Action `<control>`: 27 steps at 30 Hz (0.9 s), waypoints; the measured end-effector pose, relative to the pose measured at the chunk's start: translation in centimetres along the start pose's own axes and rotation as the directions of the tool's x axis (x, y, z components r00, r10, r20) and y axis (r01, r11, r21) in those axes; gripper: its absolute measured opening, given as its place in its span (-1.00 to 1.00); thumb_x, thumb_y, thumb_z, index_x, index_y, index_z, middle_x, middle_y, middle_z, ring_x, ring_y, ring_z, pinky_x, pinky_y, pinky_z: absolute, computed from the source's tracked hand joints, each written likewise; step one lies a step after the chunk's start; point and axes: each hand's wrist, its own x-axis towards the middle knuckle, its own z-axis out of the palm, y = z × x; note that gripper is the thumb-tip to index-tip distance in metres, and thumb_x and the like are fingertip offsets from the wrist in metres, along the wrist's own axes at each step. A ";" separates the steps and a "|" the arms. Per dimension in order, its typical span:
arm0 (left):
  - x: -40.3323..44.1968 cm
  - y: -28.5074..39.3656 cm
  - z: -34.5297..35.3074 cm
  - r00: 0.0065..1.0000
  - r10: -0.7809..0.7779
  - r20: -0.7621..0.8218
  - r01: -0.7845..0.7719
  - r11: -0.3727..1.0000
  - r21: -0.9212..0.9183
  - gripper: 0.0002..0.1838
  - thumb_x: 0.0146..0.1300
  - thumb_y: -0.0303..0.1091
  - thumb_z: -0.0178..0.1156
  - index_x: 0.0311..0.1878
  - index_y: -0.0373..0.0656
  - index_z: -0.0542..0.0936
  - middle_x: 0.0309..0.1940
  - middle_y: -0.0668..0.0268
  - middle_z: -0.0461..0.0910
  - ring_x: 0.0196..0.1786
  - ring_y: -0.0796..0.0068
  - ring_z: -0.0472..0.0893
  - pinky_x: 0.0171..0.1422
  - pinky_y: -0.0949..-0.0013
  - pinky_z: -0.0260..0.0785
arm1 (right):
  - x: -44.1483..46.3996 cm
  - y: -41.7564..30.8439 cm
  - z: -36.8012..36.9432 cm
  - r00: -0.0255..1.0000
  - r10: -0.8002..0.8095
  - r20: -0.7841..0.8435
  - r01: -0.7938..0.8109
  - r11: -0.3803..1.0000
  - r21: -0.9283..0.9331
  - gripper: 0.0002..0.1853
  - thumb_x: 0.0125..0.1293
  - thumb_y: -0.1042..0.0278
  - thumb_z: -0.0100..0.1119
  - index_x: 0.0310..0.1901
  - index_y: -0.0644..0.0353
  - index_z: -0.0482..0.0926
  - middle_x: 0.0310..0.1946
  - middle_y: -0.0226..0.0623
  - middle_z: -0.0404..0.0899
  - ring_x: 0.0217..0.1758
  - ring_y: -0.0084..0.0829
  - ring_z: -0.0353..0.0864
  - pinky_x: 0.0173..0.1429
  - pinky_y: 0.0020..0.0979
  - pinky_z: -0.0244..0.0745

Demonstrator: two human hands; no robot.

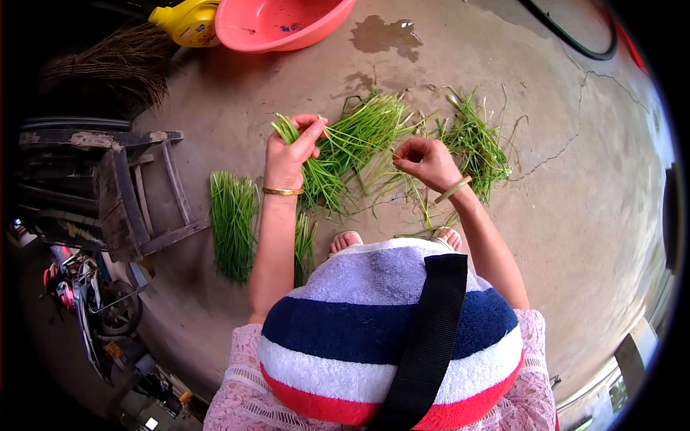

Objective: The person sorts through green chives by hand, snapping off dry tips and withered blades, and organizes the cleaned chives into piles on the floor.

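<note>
My left hand (290,154) is closed around a small bunch of garlic chives (285,128), its thumb and forefinger pinched together near the pale ends. Just beyond it lies a loose heap of garlic chives (370,129) on the concrete floor. My right hand (430,164) hovers between this heap and a messier pile of thin, tangled green and yellowish stalks (474,147). Its fingers are curled into a pinch; whatever is between the tips is too small to make out. A neatly aligned bundle of chives (232,224) rests left of my left forearm, which partly hides a smaller bunch (305,241).
A pink basin (284,32) and a yellow jug (188,21) stand at the far side. To the left are a twig broom (118,65) and a worn wooden stool (126,194). A dark hose (575,43) lies far right. My feet (346,241) are close by.
</note>
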 end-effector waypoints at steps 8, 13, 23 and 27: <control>-0.1 -0.1 0.3 0.998 0.059 -0.009 -0.059 0.996 0.068 -0.87 0.10 -0.40 0.20 -0.29 -0.23 0.54 -0.40 0.35 0.56 -0.58 0.79 0.32 -0.50 0.64 0.19 | -0.1 -0.5 -1.7 0.988 -0.112 -0.102 0.060 0.909 -0.412 -0.81 -0.07 0.40 0.18 -0.35 0.18 0.59 -0.43 -0.26 0.58 -0.39 -0.38 0.57 -0.28 -0.40 0.48; -0.5 -1.0 1.6 0.993 0.049 0.108 -0.069 0.980 0.187 -0.87 0.10 -0.42 0.20 -0.29 -0.25 0.55 -0.38 0.34 0.57 -0.50 0.74 0.42 -0.48 0.65 0.23 | 1.0 -4.7 1.2 0.957 -0.235 -0.170 0.236 0.972 -0.015 -0.81 -0.06 0.35 0.30 -0.38 0.21 0.60 -0.52 -0.31 0.54 -0.54 -0.55 0.42 -0.41 -0.52 0.38; -0.6 -1.2 1.7 0.995 0.050 0.084 -0.064 0.985 0.161 -0.87 0.12 -0.42 0.18 -0.29 -0.26 0.54 -0.41 0.38 0.54 -0.51 0.75 0.40 -0.50 0.64 0.24 | 0.9 -4.8 1.8 0.986 0.051 -0.156 0.014 0.921 0.389 -0.86 0.11 0.40 0.19 -0.38 0.32 0.58 -0.54 -0.43 0.56 -0.51 -0.70 0.44 -0.41 -0.63 0.37; -0.2 -0.7 1.2 0.996 0.080 0.036 -0.084 0.989 0.124 -0.86 0.12 -0.42 0.18 -0.27 -0.25 0.52 -0.43 0.39 0.52 -0.55 0.75 0.37 -0.51 0.63 0.24 | 1.3 -2.7 1.3 0.968 0.045 -0.247 0.057 0.919 0.389 -0.87 0.12 0.42 0.17 -0.35 0.31 0.56 -0.56 -0.44 0.54 -0.51 -0.71 0.44 -0.41 -0.64 0.37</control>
